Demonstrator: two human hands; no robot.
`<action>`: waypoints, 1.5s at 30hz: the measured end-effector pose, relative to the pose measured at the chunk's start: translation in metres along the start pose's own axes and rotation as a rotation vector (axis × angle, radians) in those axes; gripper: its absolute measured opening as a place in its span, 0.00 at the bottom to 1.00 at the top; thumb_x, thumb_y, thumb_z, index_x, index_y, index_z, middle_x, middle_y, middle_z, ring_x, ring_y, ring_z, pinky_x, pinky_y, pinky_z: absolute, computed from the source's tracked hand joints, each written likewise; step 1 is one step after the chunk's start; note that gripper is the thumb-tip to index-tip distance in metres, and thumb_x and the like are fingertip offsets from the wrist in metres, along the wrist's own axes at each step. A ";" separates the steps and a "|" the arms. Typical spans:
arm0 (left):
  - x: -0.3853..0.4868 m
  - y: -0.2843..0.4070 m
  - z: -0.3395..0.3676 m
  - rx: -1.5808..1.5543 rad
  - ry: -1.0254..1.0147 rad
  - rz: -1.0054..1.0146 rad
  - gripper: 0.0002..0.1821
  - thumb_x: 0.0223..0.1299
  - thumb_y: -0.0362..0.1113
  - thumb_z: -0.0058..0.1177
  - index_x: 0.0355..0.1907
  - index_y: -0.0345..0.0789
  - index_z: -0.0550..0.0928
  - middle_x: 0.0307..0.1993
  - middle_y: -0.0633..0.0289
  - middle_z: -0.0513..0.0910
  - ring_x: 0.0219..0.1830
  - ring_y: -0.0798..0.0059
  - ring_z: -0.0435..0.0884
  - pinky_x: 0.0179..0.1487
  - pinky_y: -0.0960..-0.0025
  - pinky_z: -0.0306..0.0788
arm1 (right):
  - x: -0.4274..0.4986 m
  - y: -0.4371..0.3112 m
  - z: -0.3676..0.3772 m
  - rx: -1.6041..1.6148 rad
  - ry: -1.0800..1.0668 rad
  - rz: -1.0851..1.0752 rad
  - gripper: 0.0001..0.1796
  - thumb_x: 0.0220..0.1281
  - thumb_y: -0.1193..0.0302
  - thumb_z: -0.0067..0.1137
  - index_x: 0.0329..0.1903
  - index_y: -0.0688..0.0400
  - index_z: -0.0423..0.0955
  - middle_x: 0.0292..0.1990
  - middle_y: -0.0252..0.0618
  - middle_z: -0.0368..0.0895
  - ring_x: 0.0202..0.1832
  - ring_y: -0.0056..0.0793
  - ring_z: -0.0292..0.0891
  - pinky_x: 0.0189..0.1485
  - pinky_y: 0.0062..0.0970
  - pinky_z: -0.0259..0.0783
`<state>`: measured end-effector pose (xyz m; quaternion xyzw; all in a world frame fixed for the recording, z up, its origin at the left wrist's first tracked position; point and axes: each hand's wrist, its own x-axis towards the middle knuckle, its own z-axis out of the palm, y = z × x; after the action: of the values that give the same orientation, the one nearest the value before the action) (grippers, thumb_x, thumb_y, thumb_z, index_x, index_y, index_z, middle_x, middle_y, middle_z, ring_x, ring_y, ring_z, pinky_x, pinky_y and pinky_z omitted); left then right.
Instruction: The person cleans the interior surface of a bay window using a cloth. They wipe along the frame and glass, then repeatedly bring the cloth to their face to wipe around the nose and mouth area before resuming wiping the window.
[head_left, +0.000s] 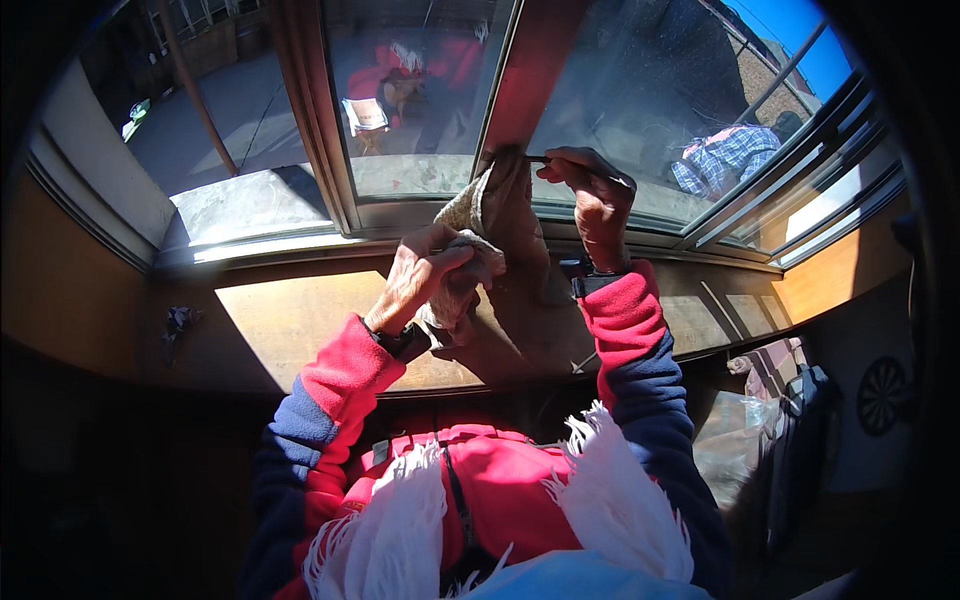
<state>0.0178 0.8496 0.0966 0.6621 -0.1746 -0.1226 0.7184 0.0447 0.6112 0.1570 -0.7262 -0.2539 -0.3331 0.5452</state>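
My left hand (421, 274) grips a bunched grey-beige rag (463, 206) above the wooden windowsill. The rag stretches up from my fingers to the metal window stile (534, 67), and its lower end hangs close to the sill. In my right hand (596, 199) is a thin dark stick-like tool (537, 159), held between thumb and fingers. Its tip meets the dark upper end of the rag at the foot of the stile, where shadow hides the exact contact. Both wrists carry dark bands.
Sunlight and shadow cross the wooden windowsill (315, 307). A small crumpled cloth (180, 321) lies at its left. Sliding window panes (420, 161) stand behind; the left side opens onto a paved yard. Clothes and clear plastic (739, 431) hang at right. A plaid cloth (727, 157) shows outside.
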 end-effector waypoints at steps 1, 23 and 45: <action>0.004 0.015 0.000 -0.150 -0.051 0.007 0.15 0.62 0.37 0.54 0.42 0.25 0.79 0.35 0.55 0.84 0.38 0.74 0.81 0.46 0.71 0.72 | 0.012 -0.011 -0.006 -0.013 0.013 -0.031 0.08 0.61 0.87 0.55 0.40 0.69 0.81 0.36 0.40 0.85 0.37 0.28 0.84 0.42 0.25 0.80; 0.097 0.067 0.038 0.723 0.539 0.933 0.16 0.51 0.25 0.58 0.45 0.36 0.77 0.38 0.55 0.79 0.38 0.55 0.83 0.40 0.62 0.76 | 0.023 -0.043 -0.005 -0.170 0.084 -0.166 0.12 0.58 0.88 0.58 0.44 0.64 0.81 0.37 0.39 0.84 0.37 0.24 0.80 0.42 0.20 0.74; 0.182 0.316 0.044 0.819 0.789 1.608 0.13 0.49 0.30 0.55 0.40 0.35 0.83 0.36 0.48 0.82 0.41 0.48 0.81 0.46 0.53 0.74 | -0.067 -0.108 -0.088 -0.014 0.318 -0.107 0.09 0.63 0.85 0.56 0.44 0.66 0.80 0.35 0.45 0.83 0.31 0.32 0.82 0.36 0.25 0.77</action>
<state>0.1473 0.7647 0.4294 0.5373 -0.3497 0.7022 0.3096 -0.0959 0.5560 0.1900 -0.6534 -0.2006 -0.4741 0.5549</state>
